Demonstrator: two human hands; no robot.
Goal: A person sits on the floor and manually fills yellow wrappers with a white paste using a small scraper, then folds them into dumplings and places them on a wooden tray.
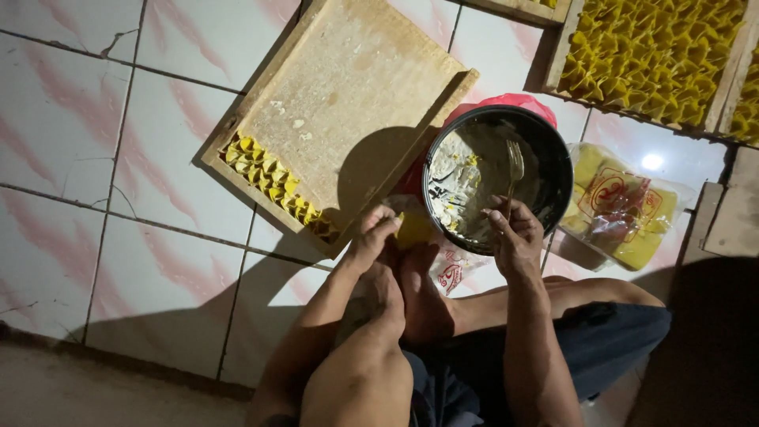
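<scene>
A metal fork (515,162) was held by its handle in the right hand (515,234), the grip closed around it, with the tines resting in the pale filling inside the round black bowl (553,150). A thin yellow square wrapper (413,230) was pinched in the left hand (371,236), fingers closed on it, just beside the bowl's near rim and above the person's feet.

The bowl was seen to be largely scraped: filling was smeared over its base and wall, with only a modest amount judged to be left. It stood on the white, pink-veined tiled floor (95,182), partly over a red plastic bag (506,103).

The shallow rectangular wooden tray (348,95) to the left was mostly bare. Only a short double row of folded yellow dumplings (273,180) was laid along its near edge, so this tray was judged to be barely started.

A second wooden tray of folded yellow dumplings (652,51) at upper right appeared fully packed.

A clear plastic packet of yellow wrappers (621,207) lay just right of the bowl; wrappers were judged to remain.
</scene>
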